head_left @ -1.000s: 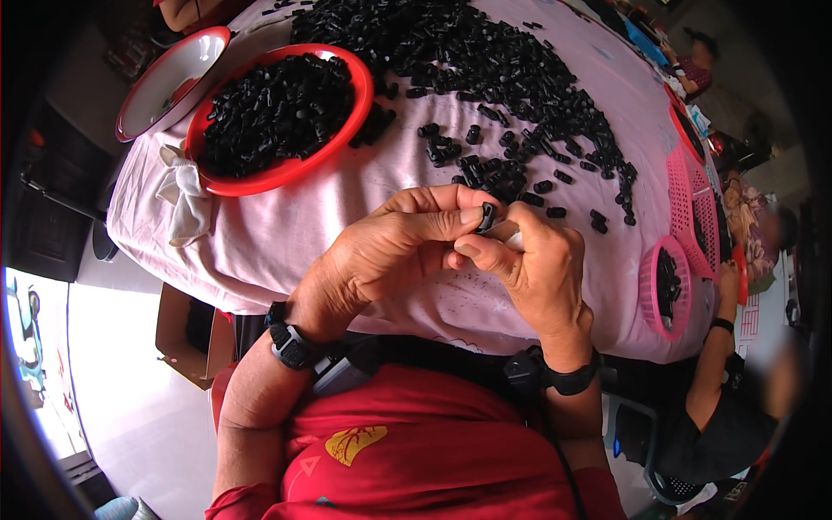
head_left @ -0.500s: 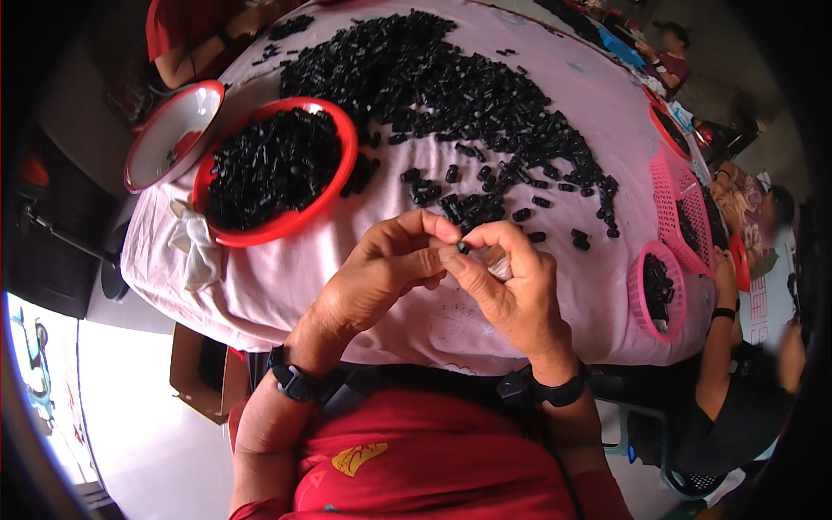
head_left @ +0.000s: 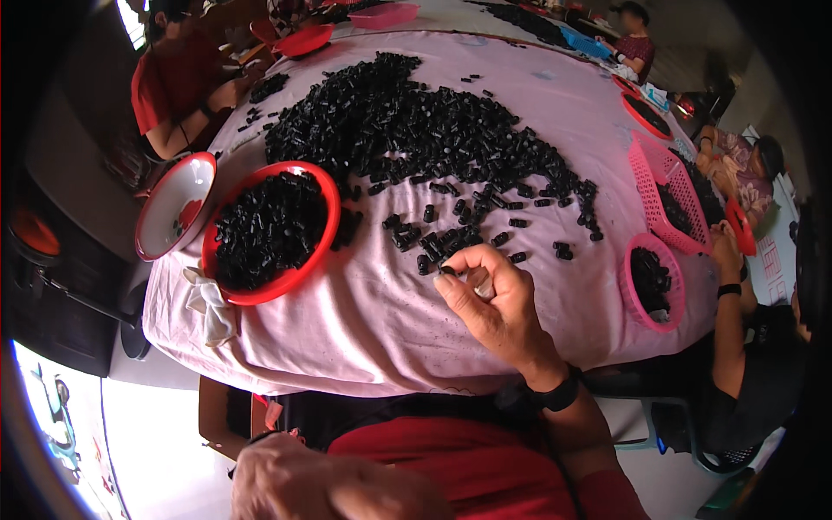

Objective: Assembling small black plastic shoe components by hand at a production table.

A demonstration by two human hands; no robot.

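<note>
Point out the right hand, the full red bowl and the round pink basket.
right hand [head_left: 492, 303]: head view, on the back of the hand.
red bowl [head_left: 328, 217]: head view, on its right rim.
round pink basket [head_left: 626, 279]: head view, on its left wall.

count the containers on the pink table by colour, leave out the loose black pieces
Red bowls: 5, among them the big one full of black pieces, the near-empty one beside it, one at the far end and two on the right rim.
Pink baskets: 3, two on the right and one far off.
Blue basket: 1.
Total: 9
</note>
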